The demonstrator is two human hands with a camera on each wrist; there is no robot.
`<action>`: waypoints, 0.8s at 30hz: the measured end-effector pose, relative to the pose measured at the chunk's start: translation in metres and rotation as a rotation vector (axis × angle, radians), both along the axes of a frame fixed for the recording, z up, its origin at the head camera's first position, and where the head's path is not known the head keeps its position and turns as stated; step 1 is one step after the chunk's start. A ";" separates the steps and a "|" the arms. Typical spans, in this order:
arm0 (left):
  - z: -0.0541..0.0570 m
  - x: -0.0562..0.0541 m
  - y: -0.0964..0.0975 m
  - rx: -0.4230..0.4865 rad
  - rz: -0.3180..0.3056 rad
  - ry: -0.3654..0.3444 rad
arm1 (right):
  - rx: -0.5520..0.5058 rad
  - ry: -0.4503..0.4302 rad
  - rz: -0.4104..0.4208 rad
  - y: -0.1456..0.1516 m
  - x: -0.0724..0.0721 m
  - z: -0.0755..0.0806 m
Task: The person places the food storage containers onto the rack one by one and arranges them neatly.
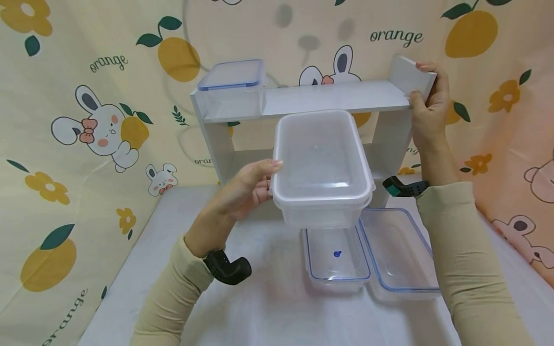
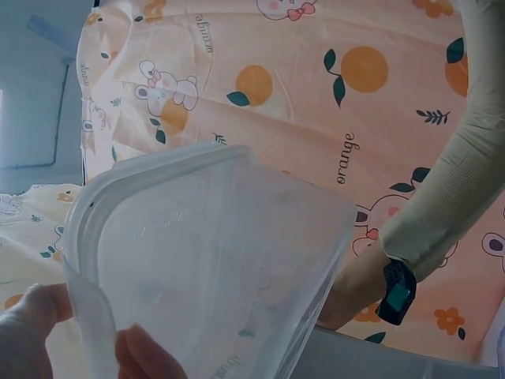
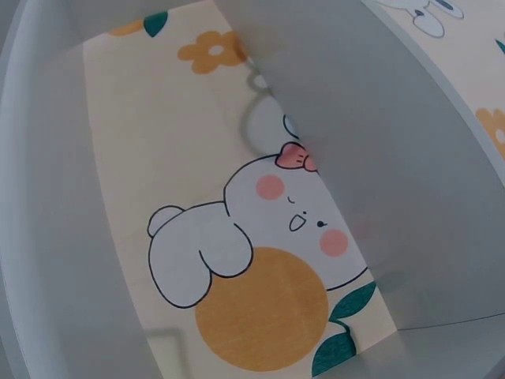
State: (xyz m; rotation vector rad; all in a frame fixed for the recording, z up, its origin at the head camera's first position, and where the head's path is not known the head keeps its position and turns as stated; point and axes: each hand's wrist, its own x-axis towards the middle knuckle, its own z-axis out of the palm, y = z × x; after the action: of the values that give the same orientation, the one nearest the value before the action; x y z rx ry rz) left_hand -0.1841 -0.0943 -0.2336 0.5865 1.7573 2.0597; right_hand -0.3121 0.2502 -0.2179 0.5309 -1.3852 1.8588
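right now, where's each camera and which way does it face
On head: forward and down at white rectangular shelf; left hand, right hand, beige fabric sleeves show.
On left wrist: at translucent rectangular plastic box; left fingers, right sleeve show.
On right wrist: between shelf boards at cream printed fabric; no body shows.
Head and left wrist share the box.

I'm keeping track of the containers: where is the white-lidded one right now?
In the head view, the white-lidded container is just right of centre, held in the left hand in front of the white shelf.
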 end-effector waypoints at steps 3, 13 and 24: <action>0.001 0.000 0.000 -0.002 -0.004 0.009 | 0.003 -0.001 -0.004 0.000 0.000 -0.001; 0.008 0.000 0.003 -0.002 -0.014 0.041 | 0.015 -0.011 -0.019 0.001 0.000 -0.002; 0.027 0.006 0.012 0.057 0.048 -0.010 | 0.011 0.001 0.002 0.001 -0.001 -0.001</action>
State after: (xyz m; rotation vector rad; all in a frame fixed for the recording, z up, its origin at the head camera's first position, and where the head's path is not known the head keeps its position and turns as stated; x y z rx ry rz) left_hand -0.1781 -0.0824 -0.2071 0.5544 1.7280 2.1483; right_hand -0.3126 0.2514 -0.2186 0.5386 -1.3949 1.8532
